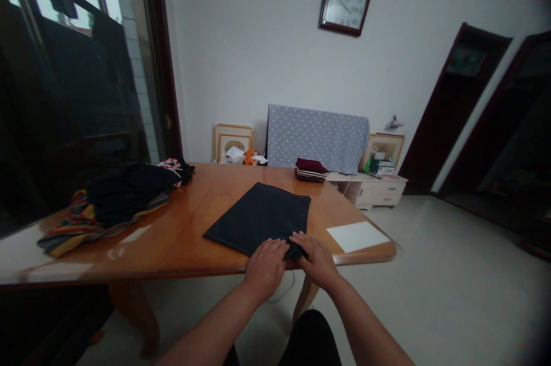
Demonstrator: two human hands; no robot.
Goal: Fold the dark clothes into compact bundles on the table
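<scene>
A dark, nearly black piece of folded cloth (262, 214) lies flat on the wooden table, its kind of garment not clear. My left hand (267, 265) rests on its near edge with the fingers stretched forward over the fabric. Beside it, my right hand (316, 257) touches the near right corner, fingers extended and slightly bent. The cloth under my fingertips is a little rumpled, and both thumbs are partly hidden.
A loose heap of clothes (124, 194) covers the left of the wooden table (189, 194). Folded clothes (310, 170) are stacked at the far edge. A white sheet (358, 236) lies near the right corner. Behind stands a low white cabinet (379, 191).
</scene>
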